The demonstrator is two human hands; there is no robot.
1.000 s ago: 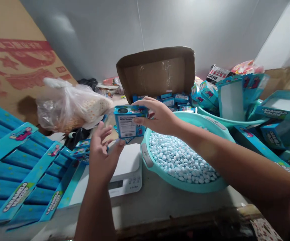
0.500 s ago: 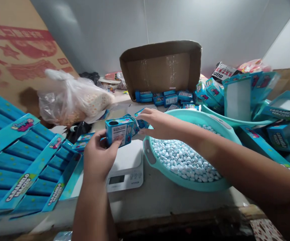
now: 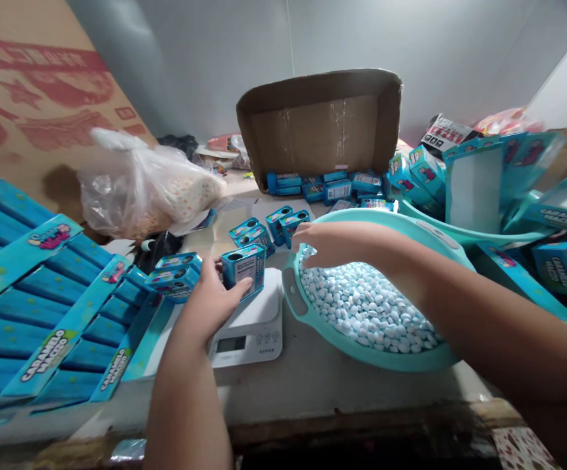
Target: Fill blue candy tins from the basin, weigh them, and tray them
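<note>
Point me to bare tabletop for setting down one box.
Best patch: the front strip of table, between its near edge and the scale and turquoise bowl. A wedge between those two narrows toward the back. Crowded: behind the scale, small blue boxes; left, packed display trays; right, a loaded second bowl.

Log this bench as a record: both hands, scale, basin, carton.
Left hand: grips a small blue box
Right hand: at the left side of the basin; fingertips partly hidden, grip unclear
Scale: white, partly covered from view by the held box; display unreadable
Basin: turquoise, holding pale blue pieces
Carton: brown, open, blue packs inside
</note>
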